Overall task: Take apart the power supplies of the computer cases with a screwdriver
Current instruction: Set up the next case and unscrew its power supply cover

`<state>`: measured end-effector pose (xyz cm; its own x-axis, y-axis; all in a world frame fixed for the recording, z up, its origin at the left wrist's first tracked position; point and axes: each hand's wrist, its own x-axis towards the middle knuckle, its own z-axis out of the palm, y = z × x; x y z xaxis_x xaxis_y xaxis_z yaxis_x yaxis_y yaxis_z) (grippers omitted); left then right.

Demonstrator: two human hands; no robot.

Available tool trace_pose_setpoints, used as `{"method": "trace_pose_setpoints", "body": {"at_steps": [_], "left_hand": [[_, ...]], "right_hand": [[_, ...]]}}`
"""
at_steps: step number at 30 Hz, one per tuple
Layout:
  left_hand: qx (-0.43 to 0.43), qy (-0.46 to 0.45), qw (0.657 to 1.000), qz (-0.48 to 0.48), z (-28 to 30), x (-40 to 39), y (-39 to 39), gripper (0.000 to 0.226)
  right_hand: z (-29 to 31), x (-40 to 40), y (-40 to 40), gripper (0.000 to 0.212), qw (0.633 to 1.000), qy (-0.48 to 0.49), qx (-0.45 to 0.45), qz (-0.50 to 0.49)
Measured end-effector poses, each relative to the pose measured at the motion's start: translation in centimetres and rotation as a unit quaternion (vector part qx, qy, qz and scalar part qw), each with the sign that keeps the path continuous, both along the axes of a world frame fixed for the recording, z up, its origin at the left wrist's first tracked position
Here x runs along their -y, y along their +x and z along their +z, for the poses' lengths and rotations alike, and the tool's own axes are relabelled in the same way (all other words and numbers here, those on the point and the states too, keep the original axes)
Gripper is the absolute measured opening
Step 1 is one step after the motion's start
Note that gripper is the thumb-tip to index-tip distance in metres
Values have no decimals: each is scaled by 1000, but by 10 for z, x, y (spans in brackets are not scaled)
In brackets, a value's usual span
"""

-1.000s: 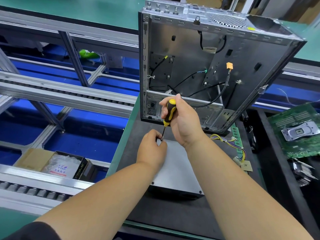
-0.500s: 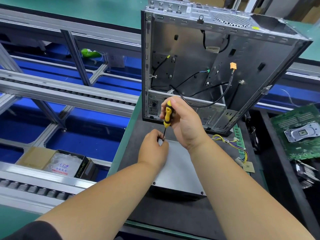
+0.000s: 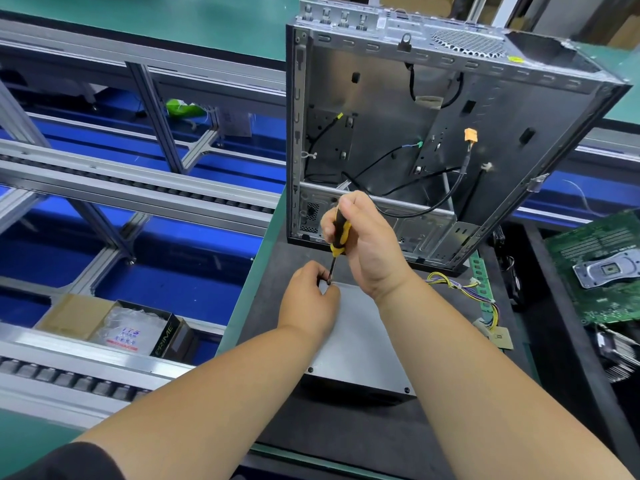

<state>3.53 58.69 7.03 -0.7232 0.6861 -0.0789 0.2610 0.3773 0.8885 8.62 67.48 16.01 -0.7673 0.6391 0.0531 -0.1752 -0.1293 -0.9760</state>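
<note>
A flat grey metal power supply box [image 3: 360, 344] lies on the dark foam mat [image 3: 346, 434], just near of the open, upright silver computer case [image 3: 433, 140]. The right hand [image 3: 369, 244] grips the yellow-and-black screwdriver [image 3: 338, 237] by its handle, tip down at the box's far left corner. The left hand [image 3: 310, 299] pinches at the tip, fingers curled. A yellow wire bundle [image 3: 464, 292] trails right of the box, and a green circuit board [image 3: 602, 265] lies farther right.

A grey metal power supply [image 3: 360, 344] lies flat before the opened, upright computer case [image 3: 433, 140], a yellow-and-black screwdriver [image 3: 337, 242] tip-down at its far left corner.
</note>
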Motion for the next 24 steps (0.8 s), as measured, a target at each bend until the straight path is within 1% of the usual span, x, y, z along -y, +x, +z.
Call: {"method": "trace_pose_setpoints", "body": {"at_steps": [4,8,11,14,16,18,21,24], "left_hand": [[0,-2,1000,2,0,0,0,15],[3,0,1000,5,-1,0,1,19],[13,2,1000,9,-2,-1,1,19],[20,5,1000,2,-2,-1,-2,20],[18,-1,1000,-19,-1,0,-7,21],[19,-6,999,-42,0,1,-15,19],[48,9,995,-81,1,6,-30,15],[62,3,992,-106,0,10,-39,14]], "right_hand": [[4,-4,3,21,999,-14,25,-17],[7,-7,3,38,997,4,63,-42],[4,-1,-3,46,998,-24,34,-49],[4,6,-6,40,995,-84,-29,-44],[3,5,-5,28,996,-75,-35,-43],[2,4,-2,23,998,-46,-21,-49],[1,0,5,21,998,-48,-22,-44],[2,-3,10,30,998,-51,-2,-43]]}}
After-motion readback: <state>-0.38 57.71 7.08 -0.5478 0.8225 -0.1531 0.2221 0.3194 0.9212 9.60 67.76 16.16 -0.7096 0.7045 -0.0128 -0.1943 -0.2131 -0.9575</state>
